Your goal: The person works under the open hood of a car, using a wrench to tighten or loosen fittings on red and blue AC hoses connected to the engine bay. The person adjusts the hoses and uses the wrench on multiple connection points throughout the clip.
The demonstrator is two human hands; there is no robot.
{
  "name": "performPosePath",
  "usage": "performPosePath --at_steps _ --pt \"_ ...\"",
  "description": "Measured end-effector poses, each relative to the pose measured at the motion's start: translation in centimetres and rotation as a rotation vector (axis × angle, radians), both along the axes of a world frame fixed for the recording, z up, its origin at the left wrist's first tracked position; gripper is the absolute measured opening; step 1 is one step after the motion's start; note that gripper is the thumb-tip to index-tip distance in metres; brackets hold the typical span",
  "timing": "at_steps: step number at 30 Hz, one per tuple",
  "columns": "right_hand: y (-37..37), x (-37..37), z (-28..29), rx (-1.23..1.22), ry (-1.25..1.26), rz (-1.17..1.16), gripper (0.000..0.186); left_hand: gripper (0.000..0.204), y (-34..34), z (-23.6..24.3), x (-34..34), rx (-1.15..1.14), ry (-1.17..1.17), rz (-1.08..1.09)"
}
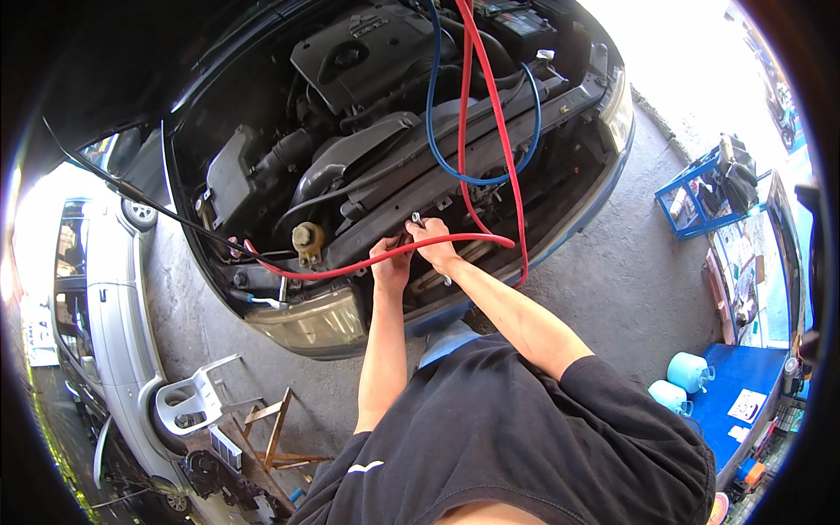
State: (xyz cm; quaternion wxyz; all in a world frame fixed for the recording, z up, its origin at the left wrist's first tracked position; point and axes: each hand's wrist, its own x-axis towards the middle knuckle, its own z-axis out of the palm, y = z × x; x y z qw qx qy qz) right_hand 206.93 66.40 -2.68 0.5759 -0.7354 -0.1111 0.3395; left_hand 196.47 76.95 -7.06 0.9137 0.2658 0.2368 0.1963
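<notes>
My right hand [438,253] is closed around a shiny metal wrench [416,217], whose ends show above and below the fist. Close beside it, my left hand [390,273] has its fingers bent together at the front crossmember [378,229] of the open engine bay. Whatever the left fingertips pinch is too small and covered to make out. A red hose [328,272] runs across both hands. Left of them sits a yellowed fluid reservoir [307,238] with a pale cap. Further up hangs a looped blue hose [483,181].
The headlight [308,324] and bumper edge lie below my hands. A prop rod [131,190] slants at left. Behind me stand a white plastic chair [194,398] and wooden frame [278,433]. At right are a blue cart [691,197] and light-blue gas cylinders [689,372] by a blue table [744,372].
</notes>
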Motion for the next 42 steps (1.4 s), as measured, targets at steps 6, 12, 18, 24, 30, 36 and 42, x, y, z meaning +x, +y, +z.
performPosePath --at_steps 6,12,18,24,30,36,42 --pt "0.2 -0.7 1.0 0.081 -0.109 -0.109 0.025 0.024 -0.2 0.0 0.0 -0.056 -0.004 0.038" --pt "-0.4 0.1 1.8 -0.025 0.004 -0.068 0.03 0.029 -1.6 2.0 0.1 -0.133 0.02 0.099" --pt "-0.3 0.5 1.6 0.026 0.05 0.012 0.028 0.036 -2.3 2.0 0.2 -0.285 0.074 0.126" --pt "-0.2 0.2 1.1 0.035 -0.154 -0.052 0.026 0.04 -2.3 1.7 0.7 -0.441 -0.319 -0.052" --pt "-0.3 0.0 1.8 -0.064 -0.218 -0.098 0.031 0.04 -2.7 1.9 0.7 -0.431 -0.304 0.031" --pt "0.0 -0.2 2.4 -0.092 -0.081 -0.023 0.03 0.035 -0.3 -2.3 1.1 -0.441 -0.215 -0.048" --pt "0.4 -0.5 2.2 -0.061 -0.185 -0.107 0.031 0.024 -1.3 -2.3 1.2 -0.389 -0.266 0.032"
